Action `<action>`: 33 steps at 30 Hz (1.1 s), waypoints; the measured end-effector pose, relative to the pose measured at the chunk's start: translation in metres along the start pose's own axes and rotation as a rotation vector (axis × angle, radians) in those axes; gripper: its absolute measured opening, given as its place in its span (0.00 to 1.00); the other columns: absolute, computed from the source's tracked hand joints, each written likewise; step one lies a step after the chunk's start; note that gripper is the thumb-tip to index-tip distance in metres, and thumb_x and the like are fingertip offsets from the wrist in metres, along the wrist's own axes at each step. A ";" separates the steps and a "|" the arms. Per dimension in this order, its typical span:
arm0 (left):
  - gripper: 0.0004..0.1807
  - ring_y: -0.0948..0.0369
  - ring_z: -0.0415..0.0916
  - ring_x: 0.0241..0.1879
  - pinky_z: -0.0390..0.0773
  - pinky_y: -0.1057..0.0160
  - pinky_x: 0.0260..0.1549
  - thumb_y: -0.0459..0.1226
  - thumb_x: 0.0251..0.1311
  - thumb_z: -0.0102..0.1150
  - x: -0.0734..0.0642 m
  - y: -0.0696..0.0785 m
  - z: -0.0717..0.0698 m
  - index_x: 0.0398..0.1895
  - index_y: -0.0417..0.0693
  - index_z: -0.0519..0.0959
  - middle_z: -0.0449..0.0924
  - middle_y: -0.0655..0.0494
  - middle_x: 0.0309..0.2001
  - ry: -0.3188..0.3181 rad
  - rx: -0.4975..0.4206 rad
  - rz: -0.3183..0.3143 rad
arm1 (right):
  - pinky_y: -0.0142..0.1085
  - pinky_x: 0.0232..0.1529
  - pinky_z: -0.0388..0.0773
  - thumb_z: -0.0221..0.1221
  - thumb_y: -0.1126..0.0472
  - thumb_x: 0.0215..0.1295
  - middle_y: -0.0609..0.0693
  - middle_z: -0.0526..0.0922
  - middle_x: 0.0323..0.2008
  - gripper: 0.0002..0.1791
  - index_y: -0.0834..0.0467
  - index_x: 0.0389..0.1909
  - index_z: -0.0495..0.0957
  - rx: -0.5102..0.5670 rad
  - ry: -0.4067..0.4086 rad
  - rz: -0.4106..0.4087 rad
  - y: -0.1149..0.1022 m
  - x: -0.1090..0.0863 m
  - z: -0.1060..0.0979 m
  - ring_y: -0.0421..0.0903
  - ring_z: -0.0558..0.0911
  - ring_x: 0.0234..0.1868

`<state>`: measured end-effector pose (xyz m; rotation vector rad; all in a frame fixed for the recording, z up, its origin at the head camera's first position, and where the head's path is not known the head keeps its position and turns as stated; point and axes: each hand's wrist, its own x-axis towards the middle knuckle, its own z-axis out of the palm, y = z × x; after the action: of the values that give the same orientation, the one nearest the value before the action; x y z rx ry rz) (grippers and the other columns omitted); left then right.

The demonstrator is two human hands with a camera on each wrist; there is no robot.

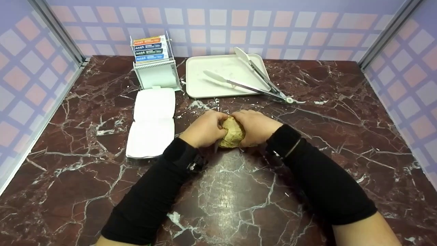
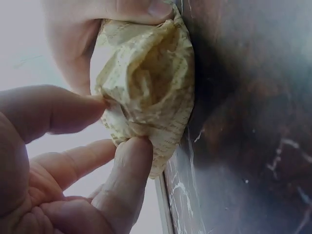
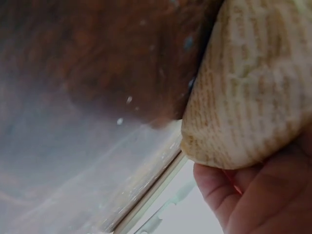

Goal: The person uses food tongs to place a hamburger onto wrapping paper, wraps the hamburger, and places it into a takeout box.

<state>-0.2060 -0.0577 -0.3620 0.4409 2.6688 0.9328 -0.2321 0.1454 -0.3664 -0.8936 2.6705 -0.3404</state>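
A rounded bundle wrapped in yellowish printed paper sits on the dark red marbled table between both hands. My left hand pinches its left side; in the left wrist view, thumb and fingers press at a crumpled, gathered fold of the wrapper. From the other side my right hand grips the bundle, its thumb across the top. The right wrist view shows a smooth side of the printed wrapper with the right fingers against it. What is inside the paper is hidden.
Left of the hands lies an opened white clamshell box. Behind it, a rack holds several colourful small boxes. At the back, spread tongs lie partly on a cream tray. Tiled-pattern walls enclose the table.
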 end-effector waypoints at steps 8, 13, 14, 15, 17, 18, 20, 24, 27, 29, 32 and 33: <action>0.41 0.50 0.76 0.66 0.72 0.49 0.72 0.43 0.61 0.74 0.001 -0.003 0.001 0.77 0.44 0.69 0.75 0.46 0.72 -0.031 -0.035 0.013 | 0.58 0.80 0.63 0.78 0.57 0.48 0.63 0.67 0.77 0.63 0.60 0.83 0.53 -0.021 -0.003 0.015 -0.008 0.000 0.000 0.64 0.68 0.76; 0.43 0.49 0.75 0.69 0.70 0.48 0.74 0.45 0.61 0.75 0.003 -0.002 0.007 0.77 0.43 0.68 0.73 0.45 0.74 -0.014 -0.032 -0.001 | 0.59 0.80 0.62 0.77 0.57 0.46 0.64 0.67 0.75 0.65 0.60 0.84 0.51 -0.044 -0.007 0.053 -0.012 0.002 0.002 0.65 0.69 0.74; 0.43 0.49 0.75 0.68 0.71 0.48 0.74 0.45 0.61 0.75 0.003 -0.002 0.007 0.77 0.43 0.68 0.74 0.45 0.74 -0.012 -0.036 -0.002 | 0.59 0.80 0.62 0.77 0.57 0.45 0.63 0.68 0.75 0.65 0.60 0.83 0.52 -0.043 -0.005 0.061 -0.012 0.002 0.003 0.65 0.69 0.74; 0.42 0.50 0.76 0.67 0.71 0.49 0.73 0.44 0.61 0.75 0.004 -0.002 0.008 0.77 0.43 0.69 0.75 0.45 0.73 -0.010 -0.040 -0.002 | 0.59 0.80 0.62 0.77 0.57 0.45 0.63 0.68 0.74 0.64 0.60 0.83 0.53 -0.043 -0.004 0.066 -0.012 0.003 0.003 0.65 0.69 0.73; 0.41 0.51 0.79 0.63 0.74 0.49 0.70 0.44 0.61 0.75 0.004 -0.002 0.008 0.76 0.44 0.70 0.79 0.47 0.69 -0.009 -0.047 0.001 | 0.58 0.79 0.62 0.77 0.56 0.45 0.62 0.69 0.73 0.63 0.60 0.82 0.55 -0.040 0.004 0.074 -0.011 0.003 0.004 0.64 0.70 0.72; 0.39 0.51 0.80 0.60 0.76 0.50 0.68 0.44 0.62 0.74 0.004 -0.002 0.008 0.75 0.44 0.72 0.81 0.47 0.66 -0.012 -0.050 0.004 | 0.58 0.79 0.62 0.77 0.56 0.45 0.62 0.70 0.73 0.62 0.60 0.82 0.56 -0.037 0.008 0.076 -0.011 0.003 0.005 0.64 0.70 0.72; 0.36 0.52 0.81 0.56 0.79 0.50 0.64 0.44 0.62 0.74 0.003 -0.001 0.006 0.73 0.46 0.74 0.84 0.48 0.60 -0.025 -0.052 0.013 | 0.59 0.78 0.63 0.77 0.56 0.44 0.61 0.71 0.72 0.60 0.59 0.80 0.59 -0.032 0.014 0.080 -0.011 0.002 0.005 0.64 0.70 0.71; 0.34 0.51 0.80 0.59 0.78 0.48 0.66 0.49 0.66 0.69 -0.001 0.002 -0.003 0.73 0.49 0.74 0.81 0.48 0.65 -0.049 -0.052 -0.001 | 0.60 0.80 0.60 0.77 0.54 0.45 0.60 0.71 0.73 0.57 0.56 0.79 0.62 -0.035 0.009 0.091 -0.010 0.001 0.006 0.64 0.68 0.74; 0.37 0.50 0.77 0.66 0.74 0.46 0.71 0.53 0.69 0.65 -0.006 0.001 -0.020 0.77 0.50 0.70 0.74 0.48 0.74 -0.012 -0.024 -0.038 | 0.61 0.81 0.56 0.77 0.53 0.47 0.60 0.69 0.75 0.57 0.54 0.79 0.62 -0.035 0.004 0.099 -0.010 0.000 0.007 0.64 0.66 0.76; 0.38 0.48 0.77 0.67 0.73 0.45 0.72 0.54 0.70 0.64 -0.012 -0.003 -0.036 0.78 0.49 0.67 0.70 0.48 0.77 0.020 -0.008 -0.069 | 0.60 0.82 0.55 0.78 0.53 0.47 0.59 0.68 0.76 0.57 0.53 0.80 0.61 -0.023 0.000 0.105 -0.008 -0.001 0.006 0.63 0.66 0.77; 0.40 0.46 0.72 0.71 0.68 0.44 0.76 0.55 0.71 0.61 -0.021 -0.016 -0.063 0.79 0.46 0.65 0.68 0.46 0.77 0.063 0.037 -0.122 | 0.60 0.81 0.55 0.78 0.55 0.48 0.60 0.67 0.77 0.58 0.53 0.81 0.60 -0.004 -0.007 0.114 -0.007 -0.004 0.005 0.63 0.66 0.77; 0.40 0.45 0.71 0.73 0.66 0.43 0.77 0.56 0.72 0.60 -0.025 -0.021 -0.072 0.79 0.46 0.64 0.67 0.46 0.78 0.070 0.056 -0.145 | 0.60 0.81 0.55 0.78 0.55 0.47 0.60 0.66 0.78 0.58 0.53 0.81 0.60 0.004 -0.010 0.118 -0.006 -0.004 0.004 0.63 0.66 0.77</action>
<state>-0.2126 -0.1227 -0.3176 0.2262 2.7522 0.8473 -0.2241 0.1426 -0.3675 -0.7300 2.6978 -0.3128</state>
